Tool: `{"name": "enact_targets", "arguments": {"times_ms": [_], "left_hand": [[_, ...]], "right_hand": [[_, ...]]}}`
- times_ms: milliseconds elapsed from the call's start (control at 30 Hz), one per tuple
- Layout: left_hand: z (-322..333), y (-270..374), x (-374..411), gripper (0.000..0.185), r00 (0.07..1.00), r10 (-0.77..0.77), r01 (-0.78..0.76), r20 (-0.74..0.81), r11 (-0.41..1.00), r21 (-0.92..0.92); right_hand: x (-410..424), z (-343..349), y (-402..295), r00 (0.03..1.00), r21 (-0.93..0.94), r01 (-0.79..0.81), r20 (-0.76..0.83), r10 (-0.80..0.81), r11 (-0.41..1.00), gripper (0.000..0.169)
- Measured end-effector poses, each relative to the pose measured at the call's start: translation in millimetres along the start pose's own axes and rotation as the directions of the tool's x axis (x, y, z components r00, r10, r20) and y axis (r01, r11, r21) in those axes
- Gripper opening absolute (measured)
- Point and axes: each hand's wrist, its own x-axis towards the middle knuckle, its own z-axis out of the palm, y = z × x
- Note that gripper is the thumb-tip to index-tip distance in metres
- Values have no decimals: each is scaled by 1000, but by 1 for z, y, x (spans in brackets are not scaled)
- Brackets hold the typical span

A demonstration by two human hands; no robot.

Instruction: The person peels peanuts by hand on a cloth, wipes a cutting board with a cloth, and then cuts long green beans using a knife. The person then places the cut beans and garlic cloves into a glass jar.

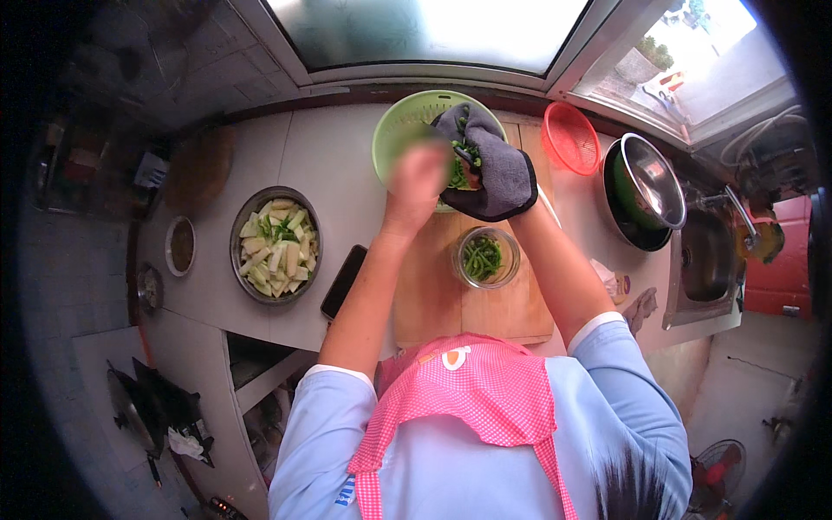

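Note:
My left hand (pixel 419 172), bare and blurred, is over the left part of a light green plastic colander (pixel 392 123); its fingers and anything in them cannot be made out. My right hand (pixel 491 169) wears a grey and black glove and is curled around cut green vegetable pieces (pixel 469 153) beside the left hand. More green pieces lie below it in the colander. Nearer my body, an open glass jar (pixel 511 273) holding cut green pieces stands on a wooden cutting board (pixel 429 299).
A metal bowl (pixel 235 260) of pale chopped vegetables and a phone (pixel 343 283) lie left of the board. To the right are a red plastic basket (pixel 552 140), stacked bowls (pixel 656 175) and a sink (pixel 705 266). A window frame (pixel 422 71) borders the counter's back.

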Motion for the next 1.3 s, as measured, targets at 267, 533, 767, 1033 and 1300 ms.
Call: {"name": "enact_targets", "arguments": {"times_ms": [267,533,767,1033,1300], "left_hand": [[12,19,13,32,997,80,-82,18,973,216],[23,3,12,28,952,297,-303,79,863,405],[-13,12,11,21,992,53,-43,-118,995,89],[8,20,-13,15,1000,8,-8,-6,1000,-22],[27,18,-2,36,997,61,-58,-47,996,62]], "right_hand": [[8,2,7,986,236,3,162,-43,972,78],[-4,26,20,994,33,-26,104,23,999,46],[3,21,18,989,56,-128,79,123,990,36],[14,18,16,998,-114,63,-6,-64,992,53],[16,15,4,995,69,43,-97,-37,997,62]]}}
